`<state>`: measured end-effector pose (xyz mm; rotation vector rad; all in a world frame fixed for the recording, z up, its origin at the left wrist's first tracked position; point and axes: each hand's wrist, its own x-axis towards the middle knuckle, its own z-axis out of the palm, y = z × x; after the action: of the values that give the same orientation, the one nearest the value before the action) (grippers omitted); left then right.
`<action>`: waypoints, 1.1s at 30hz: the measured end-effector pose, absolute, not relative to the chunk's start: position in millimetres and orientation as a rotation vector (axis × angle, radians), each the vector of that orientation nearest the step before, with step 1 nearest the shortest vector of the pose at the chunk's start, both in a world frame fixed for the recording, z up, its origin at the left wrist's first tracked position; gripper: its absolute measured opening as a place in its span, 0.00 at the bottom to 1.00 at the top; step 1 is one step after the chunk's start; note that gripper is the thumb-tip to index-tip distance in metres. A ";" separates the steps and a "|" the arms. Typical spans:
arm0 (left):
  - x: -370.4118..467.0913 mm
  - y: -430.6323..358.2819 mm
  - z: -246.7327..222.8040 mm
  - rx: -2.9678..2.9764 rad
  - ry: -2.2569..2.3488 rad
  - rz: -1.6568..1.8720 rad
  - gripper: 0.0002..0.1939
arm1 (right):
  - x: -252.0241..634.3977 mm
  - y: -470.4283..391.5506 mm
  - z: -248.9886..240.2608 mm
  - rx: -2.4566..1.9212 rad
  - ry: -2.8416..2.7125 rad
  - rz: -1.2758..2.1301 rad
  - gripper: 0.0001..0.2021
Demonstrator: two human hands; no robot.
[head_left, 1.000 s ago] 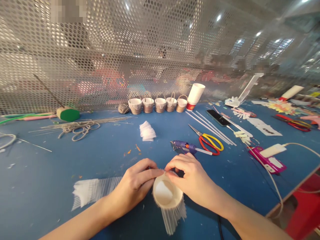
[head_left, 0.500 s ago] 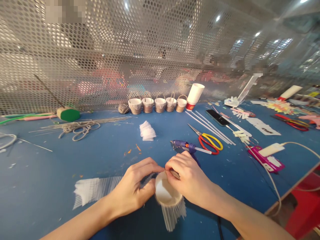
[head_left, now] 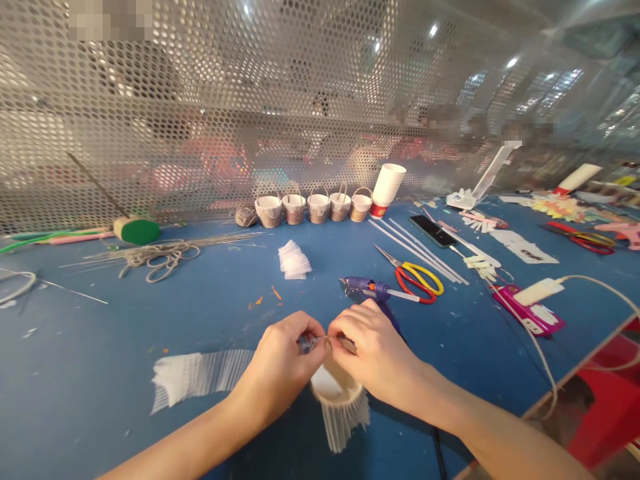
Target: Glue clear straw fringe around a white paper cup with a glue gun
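A small white paper cup [head_left: 327, 385] sits between my hands near the table's front, its open top facing me. Pleated translucent strip [head_left: 344, 423] skirts its near side below a tan rim. My left hand [head_left: 287, 363] is closed at the cup's far left rim, pinching a bit of similar pleated material. My right hand [head_left: 373, 340] is closed on the far right rim, its fingertips nearly meeting the left ones. More pleated strip [head_left: 200, 379] lies flat on the left and runs under my left hand. The fingers hide the exact pinch point.
Beyond my right hand lie a purple glue gun [head_left: 367, 288] and red-and-yellow-handled scissors [head_left: 417, 280]. Several small handled baskets [head_left: 319, 210] and a stack of paper cups [head_left: 389, 187] line the perforated screen. Twine [head_left: 160, 257] is at left, a folded white stack [head_left: 294, 260] mid-table.
My left thumb has moved up from the cup's left side to the rim, and the left fingers have curled into a pinch. The right hand keeps its hold.
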<state>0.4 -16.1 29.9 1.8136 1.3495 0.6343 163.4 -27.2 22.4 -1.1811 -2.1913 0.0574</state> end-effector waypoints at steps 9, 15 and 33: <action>1.7 -13.9 29.3 1.814 1.353 0.645 0.05 | 162.7 -25.7 21.1 -1.184 -2.183 0.078 0.08; 2.3 -13.1 32.2 1.765 1.309 0.674 0.05 | 166.0 -28.0 21.8 -1.278 -2.181 0.203 0.08; -22.6 0.9 49.7 1.850 1.253 0.594 0.15 | 196.9 -39.4 56.2 -1.141 -2.121 0.470 0.07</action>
<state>-22.6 0.9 49.7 1.8499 1.2530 0.5939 196.9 -39.4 56.2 -1.1405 -2.1207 0.4704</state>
